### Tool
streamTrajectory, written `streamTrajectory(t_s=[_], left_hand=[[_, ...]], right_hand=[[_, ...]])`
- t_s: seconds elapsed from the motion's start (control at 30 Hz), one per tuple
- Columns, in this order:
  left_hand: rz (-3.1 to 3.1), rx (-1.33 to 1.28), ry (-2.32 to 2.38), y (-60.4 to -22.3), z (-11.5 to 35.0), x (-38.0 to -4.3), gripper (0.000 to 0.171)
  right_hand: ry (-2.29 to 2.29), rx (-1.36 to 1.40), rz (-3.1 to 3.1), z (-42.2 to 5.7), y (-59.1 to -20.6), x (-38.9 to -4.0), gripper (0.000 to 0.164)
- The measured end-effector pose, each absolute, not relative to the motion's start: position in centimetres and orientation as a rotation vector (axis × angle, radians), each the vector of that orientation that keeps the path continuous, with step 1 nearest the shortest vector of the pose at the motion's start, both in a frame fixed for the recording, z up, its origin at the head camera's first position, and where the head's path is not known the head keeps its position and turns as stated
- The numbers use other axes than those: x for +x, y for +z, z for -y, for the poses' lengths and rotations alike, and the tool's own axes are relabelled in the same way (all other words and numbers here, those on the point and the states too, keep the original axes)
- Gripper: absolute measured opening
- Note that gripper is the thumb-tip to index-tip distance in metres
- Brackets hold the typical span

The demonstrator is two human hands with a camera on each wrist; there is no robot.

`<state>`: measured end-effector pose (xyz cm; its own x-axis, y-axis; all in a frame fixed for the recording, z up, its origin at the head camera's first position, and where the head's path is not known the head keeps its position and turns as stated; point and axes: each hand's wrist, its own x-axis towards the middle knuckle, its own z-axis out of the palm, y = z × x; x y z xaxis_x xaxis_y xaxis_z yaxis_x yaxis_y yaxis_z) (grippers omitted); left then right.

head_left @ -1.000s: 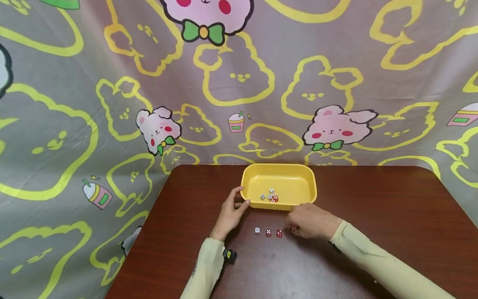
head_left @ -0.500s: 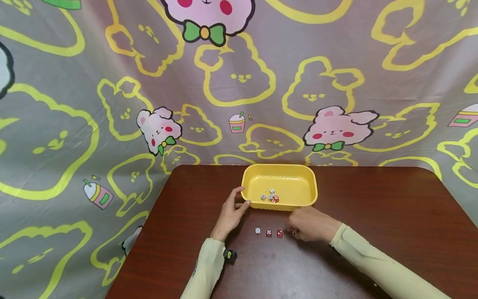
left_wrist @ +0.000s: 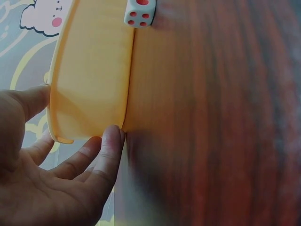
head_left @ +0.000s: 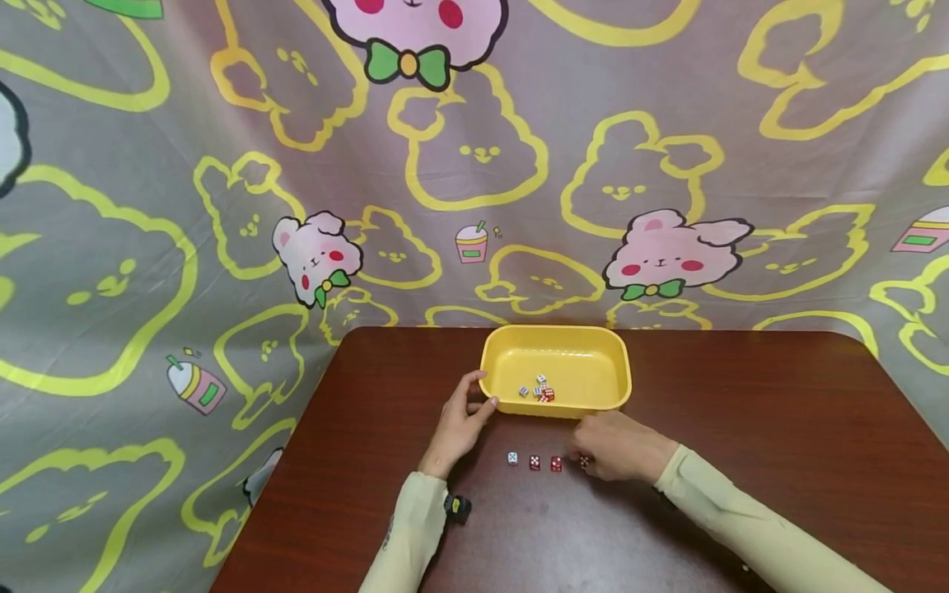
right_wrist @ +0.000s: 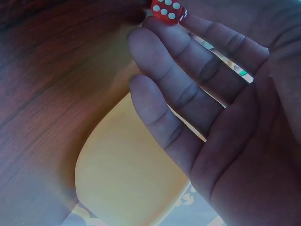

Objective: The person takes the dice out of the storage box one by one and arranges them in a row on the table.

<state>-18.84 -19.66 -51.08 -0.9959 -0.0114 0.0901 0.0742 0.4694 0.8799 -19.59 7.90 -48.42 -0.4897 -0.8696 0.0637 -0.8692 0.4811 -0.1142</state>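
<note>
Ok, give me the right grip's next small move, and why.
Probably let go of the red die where it is: it sits at the fingertips of the right grip, at the right end of a row with a white die and two more red dice.

We're seeing a glossy yellow rectangular plastic tub point(head_left: 586, 375), smooth plasticky red and white cube dice point(head_left: 557, 464), a softly shiny reddish-brown wood-grain tabletop point(head_left: 741, 412), plus a kinda wrinkly matt grey cloth backdrop point(head_left: 534, 214).
</note>
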Motion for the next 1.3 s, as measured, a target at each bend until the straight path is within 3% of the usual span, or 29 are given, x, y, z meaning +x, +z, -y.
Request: streamTrajectory(t_s=[1.3], left_hand=[[2.633,-0.072,-1.553,-51.0,19.8,-18.8,0.049]], right_hand=[[-0.219,-1.590,-2.695,-8.0,-46.8,-19.6,0.021]])
